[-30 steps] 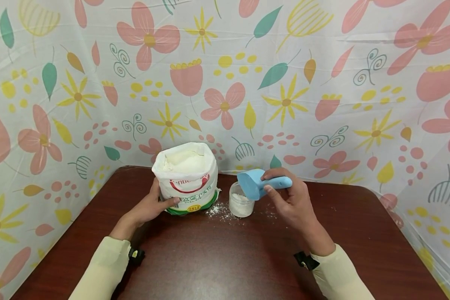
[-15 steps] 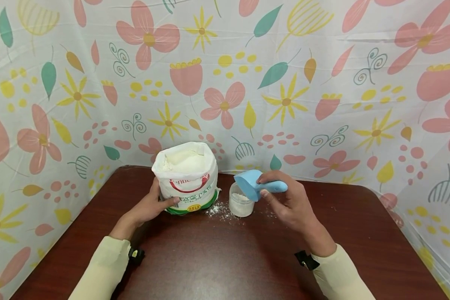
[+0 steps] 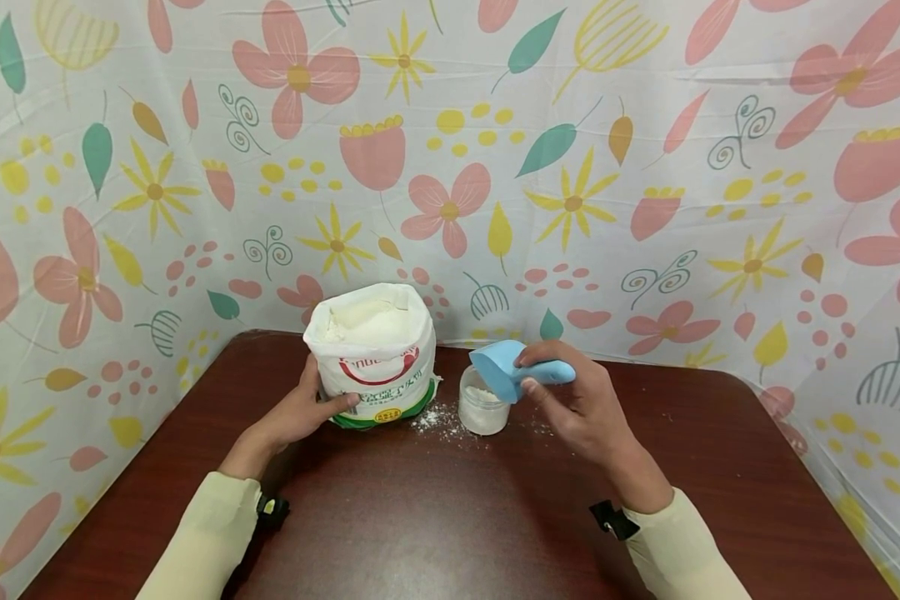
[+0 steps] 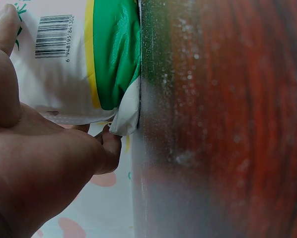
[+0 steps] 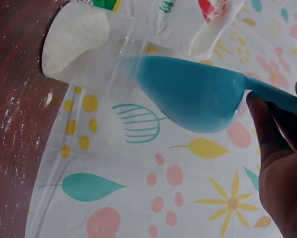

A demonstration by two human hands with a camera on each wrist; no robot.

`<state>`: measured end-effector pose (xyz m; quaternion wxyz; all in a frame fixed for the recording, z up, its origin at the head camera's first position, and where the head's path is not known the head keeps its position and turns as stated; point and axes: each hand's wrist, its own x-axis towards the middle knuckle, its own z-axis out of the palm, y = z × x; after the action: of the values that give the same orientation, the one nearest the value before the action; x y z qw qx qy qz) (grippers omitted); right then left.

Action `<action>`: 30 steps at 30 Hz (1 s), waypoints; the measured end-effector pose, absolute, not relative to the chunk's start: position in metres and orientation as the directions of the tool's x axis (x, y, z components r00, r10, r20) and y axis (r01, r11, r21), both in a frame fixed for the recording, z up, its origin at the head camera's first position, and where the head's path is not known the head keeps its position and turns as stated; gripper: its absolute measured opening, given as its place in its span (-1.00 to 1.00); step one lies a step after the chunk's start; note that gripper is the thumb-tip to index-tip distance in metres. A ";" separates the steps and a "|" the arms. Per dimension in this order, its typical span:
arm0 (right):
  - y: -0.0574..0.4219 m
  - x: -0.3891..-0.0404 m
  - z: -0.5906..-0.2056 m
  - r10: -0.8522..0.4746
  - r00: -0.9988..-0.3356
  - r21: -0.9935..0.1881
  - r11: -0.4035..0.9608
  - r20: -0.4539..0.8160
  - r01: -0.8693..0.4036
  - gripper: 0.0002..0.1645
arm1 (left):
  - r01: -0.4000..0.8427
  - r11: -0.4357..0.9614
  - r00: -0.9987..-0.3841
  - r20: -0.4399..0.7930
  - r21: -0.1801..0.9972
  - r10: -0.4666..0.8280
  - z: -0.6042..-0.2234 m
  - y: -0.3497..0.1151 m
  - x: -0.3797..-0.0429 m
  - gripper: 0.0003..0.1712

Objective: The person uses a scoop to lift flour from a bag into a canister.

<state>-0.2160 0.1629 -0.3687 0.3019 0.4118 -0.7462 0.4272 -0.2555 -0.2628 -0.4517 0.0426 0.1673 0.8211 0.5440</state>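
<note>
A white bag of flour [image 3: 378,371] with red and green print stands with its top rolled open, full of white powder. My left hand [image 3: 292,415] grips its left side, thumb across the front; in the left wrist view the fingers [image 4: 111,153] reach behind its lower edge. My right hand [image 3: 583,408] pinches the handle of a light blue scoop [image 3: 501,371]. The scoop tilts down toward the left, its lip at the mouth of a clear jar [image 3: 483,414]. White powder lies in the jar, sloping up one wall in the right wrist view. The scoop's inside is hidden there.
Spilled powder [image 3: 441,422] dusts the dark wooden table [image 3: 420,517] between bag and jar, with specks right of the jar. A flower-printed cloth [image 3: 450,167] hangs close behind the table's back edge and along both sides.
My right hand has shifted the scoop slightly left and tipped its lip further over the jar, then stayed nearly still. The left hand and the bag have not visibly moved.
</note>
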 end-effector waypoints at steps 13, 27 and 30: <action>0.163 -0.217 -0.369 -0.363 -0.483 -0.392 0.297 0.797 -0.871 -0.56 | 0.232 0.347 -0.939 0.117 0.909 0.322 -0.452 -0.262 -0.256 0.15; 0.162 -0.215 -0.369 -0.364 -0.498 -0.398 0.316 0.787 -0.861 -0.57 | 0.231 0.352 -0.939 0.114 0.907 0.324 -0.453 -0.263 -0.257 0.14; 0.162 -0.216 -0.370 -0.364 -0.486 -0.387 0.313 0.795 -0.867 -0.57 | 0.230 0.352 -0.940 0.114 0.907 0.323 -0.453 -0.263 -0.256 0.15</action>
<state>-0.2162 0.1619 -0.3698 0.3000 0.4088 -0.7527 0.4199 -0.2564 -0.2628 -0.4532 0.0424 0.1684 0.8211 0.5438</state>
